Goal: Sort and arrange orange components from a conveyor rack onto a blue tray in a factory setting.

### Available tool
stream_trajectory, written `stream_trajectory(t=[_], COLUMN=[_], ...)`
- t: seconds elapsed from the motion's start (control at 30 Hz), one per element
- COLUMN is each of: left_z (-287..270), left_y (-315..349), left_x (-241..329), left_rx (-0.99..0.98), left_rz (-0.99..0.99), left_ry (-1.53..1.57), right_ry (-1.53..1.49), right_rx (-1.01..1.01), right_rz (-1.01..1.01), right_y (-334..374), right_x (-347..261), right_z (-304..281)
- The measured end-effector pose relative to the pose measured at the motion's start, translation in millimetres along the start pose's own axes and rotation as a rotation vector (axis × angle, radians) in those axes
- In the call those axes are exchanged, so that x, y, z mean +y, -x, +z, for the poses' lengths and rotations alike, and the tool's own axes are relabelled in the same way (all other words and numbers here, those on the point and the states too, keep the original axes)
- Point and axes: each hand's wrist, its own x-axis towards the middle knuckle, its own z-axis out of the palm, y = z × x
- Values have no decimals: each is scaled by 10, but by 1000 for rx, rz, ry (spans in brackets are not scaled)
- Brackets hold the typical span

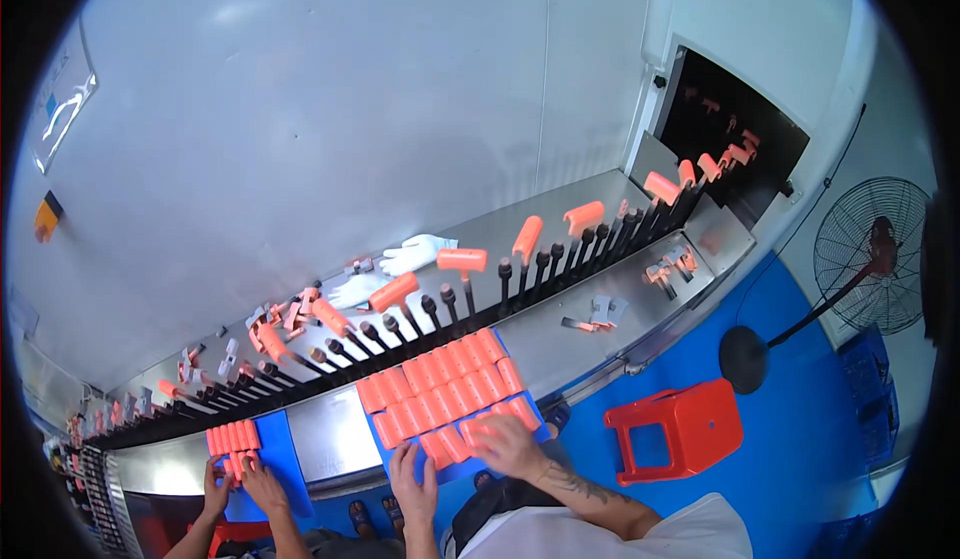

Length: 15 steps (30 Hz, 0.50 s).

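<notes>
A blue board (376,422) in front of me carries rows of short, half-round orange pieces (440,371). By the board's near left edge is my left hand (413,481), its fingers apart and pointing away from me, close to the nearest orange pieces. Over the near right part of the rows, my right hand (507,446) has its fingers bent down around an orange piece, partly hiding it. Beyond the board runs a line of black upright posts (505,281). Some posts bear orange pieces like the one on a post (462,260) just past the board.
To my left, a co-worker's hands (262,487) touch orange pieces on another blue board (283,454). White gloves (418,253) lie behind the posts. The posts run into a dark opening (735,124) at right. A red stool (690,429) and a floor fan (875,249) stand right.
</notes>
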Motion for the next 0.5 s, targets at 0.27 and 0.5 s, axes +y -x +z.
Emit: stream_trajectory(t=[0.27,0.5], left_z=[-134,-298], left_y=[-1730,-2704], left_x=[1219,1307], left_rx=[-6,-182], left_rz=[603,668], left_ry=[-269,-724], right_ry=[-121,268], right_rx=[301,-98], right_rz=[437,221], right_y=[-2018,-2499], right_x=[652,574], right_z=[-803,-657])
